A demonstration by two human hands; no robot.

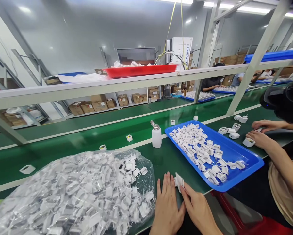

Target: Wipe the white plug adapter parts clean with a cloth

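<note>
My left hand (168,205) lies palm down on the green work surface, fingers stretched out, with its index fingertip close to a small white plastic plug part (179,182). Thumb and fingers of my right hand (197,204) pinch that part, which stands tilted on edge. Left of my hands spreads a large clear plastic bag (146,161) heaped with similar white plug parts (92,192). To the right is a blue tray (244,153) with many more white parts (197,147), some showing pins. A white pump bottle (156,137) stands upright behind my hands.
Several white housings ride on the green conveyor belt (70,143). At the right a co-worker's hands (261,133) handle a white piece beside loose housings (231,130). Overhead, a shelf rail (126,80) carries a red tray (141,70). More people work across the line.
</note>
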